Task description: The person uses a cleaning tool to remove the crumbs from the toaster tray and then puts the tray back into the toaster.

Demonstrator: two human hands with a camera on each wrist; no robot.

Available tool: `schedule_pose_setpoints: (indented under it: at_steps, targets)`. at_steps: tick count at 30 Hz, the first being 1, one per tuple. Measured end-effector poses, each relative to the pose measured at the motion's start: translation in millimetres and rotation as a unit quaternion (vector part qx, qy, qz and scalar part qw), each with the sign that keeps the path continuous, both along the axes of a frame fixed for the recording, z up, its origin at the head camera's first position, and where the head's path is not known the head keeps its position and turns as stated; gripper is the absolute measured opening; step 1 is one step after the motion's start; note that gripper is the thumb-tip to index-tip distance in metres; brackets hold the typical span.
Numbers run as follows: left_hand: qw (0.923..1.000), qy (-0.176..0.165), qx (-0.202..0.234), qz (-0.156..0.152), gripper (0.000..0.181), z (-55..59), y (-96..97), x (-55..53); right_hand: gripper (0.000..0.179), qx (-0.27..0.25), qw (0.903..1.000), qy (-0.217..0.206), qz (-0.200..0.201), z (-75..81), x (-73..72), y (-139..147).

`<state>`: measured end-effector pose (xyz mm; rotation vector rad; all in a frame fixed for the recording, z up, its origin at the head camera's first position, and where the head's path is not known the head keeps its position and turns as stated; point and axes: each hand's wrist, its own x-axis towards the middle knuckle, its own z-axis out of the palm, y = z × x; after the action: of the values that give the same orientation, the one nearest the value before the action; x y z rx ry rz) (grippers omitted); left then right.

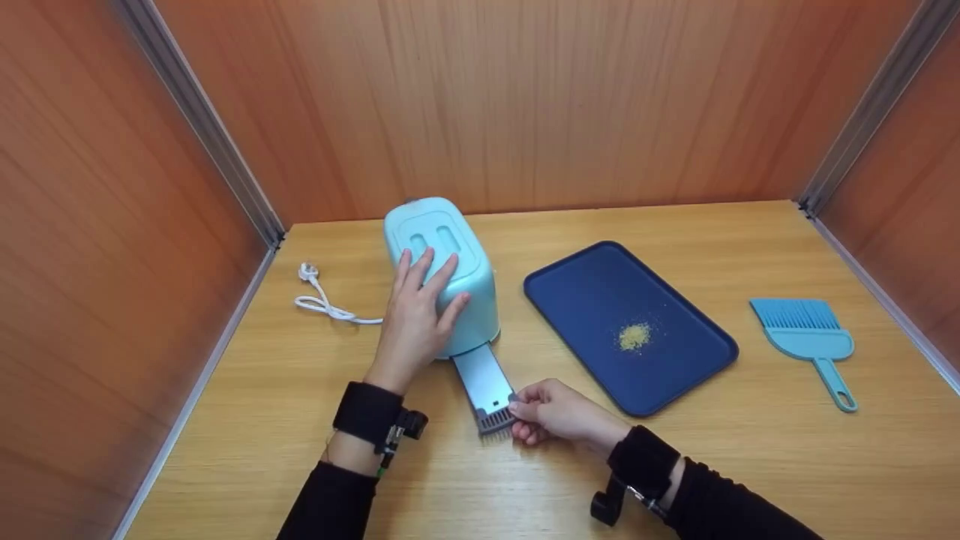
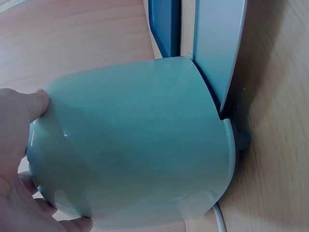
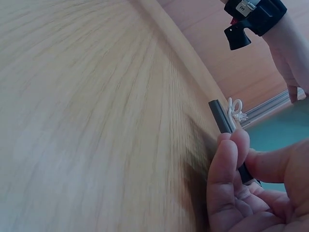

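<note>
A mint-green toaster [image 1: 480, 309] stands left of centre, its slotted top facing up. Spread over that top, my left hand [image 1: 420, 311] rests with fingers extended, the thumb near the edge; the left wrist view shows the toaster's smooth side [image 2: 130, 140] beside this hand. A flat metal crumb tray [image 1: 482, 375] sticks out of the toaster's base toward me. My right hand [image 1: 559, 411] pinches the right corner of the tray's dark grey slotted end between thumb and fingers. In the right wrist view that grey edge [image 3: 220, 116] runs through the fingertips, just above the table.
A dark blue serving tray [image 1: 577, 300] lies to the right, with a small pile of yellowish crumbs [image 1: 634, 337] on it. Further right is a light-blue brush and dustpan set [image 1: 810, 341]. The toaster's white cord [image 1: 326, 306] and plug lie at left. Wood-look panels surround the table.
</note>
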<state>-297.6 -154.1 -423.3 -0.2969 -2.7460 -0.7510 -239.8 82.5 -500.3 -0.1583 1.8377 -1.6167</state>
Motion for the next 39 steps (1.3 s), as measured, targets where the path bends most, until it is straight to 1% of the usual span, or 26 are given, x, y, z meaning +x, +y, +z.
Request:
schedule_pose_setpoints:
  at_steps: [7,11,16,22,24,31,35,39]
  targets:
    - [1.0,-0.003,-0.002,0.003,0.062,0.2,1.0,-0.4,0.013,0.006,0.9998,-0.002,-0.021,-0.2,-10.6,-11]
    - [1.0,0.003,-0.001,0.006,0.06,-0.9,-1.0,0.0,0.014,0.005,0.9996,-0.001,-0.026,-0.5,-17.1,-17]
    - [1.0,0.007,-0.001,0.006,0.06,-2.0,-1.7,-0.3,0.017,0.012,0.9989,-0.001,-0.045,0.3,-25.2,-25]
    - [1.0,0.004,-0.001,0.004,0.06,-1.1,-0.3,0.4,0.021,0.048,0.9966,0.03,-0.06,-0.4,-32.4,-29]
    - [1.0,0.005,-0.002,0.003,0.06,-1.0,-0.1,0.5,0.021,0.052,0.9957,0.037,-0.067,-1.3,-34.0,-31]
    - [0.9995,0.031,-0.002,-0.004,0.06,-1.9,0.2,-0.1,0.02,0.016,0.9949,0.032,-0.095,-4.3,-38.0,-37]
    - [0.9996,0.027,-0.001,-0.001,0.06,-2.7,0.4,-0.1,0.017,-0.015,0.9936,0.012,-0.112,-5.3,-39.7,-40]
    - [0.9997,0.026,-0.001,0.001,0.06,-3.3,0.3,-0.4,0.015,-0.043,0.9923,-0.003,-0.116,-5.4,-40.9,-42]
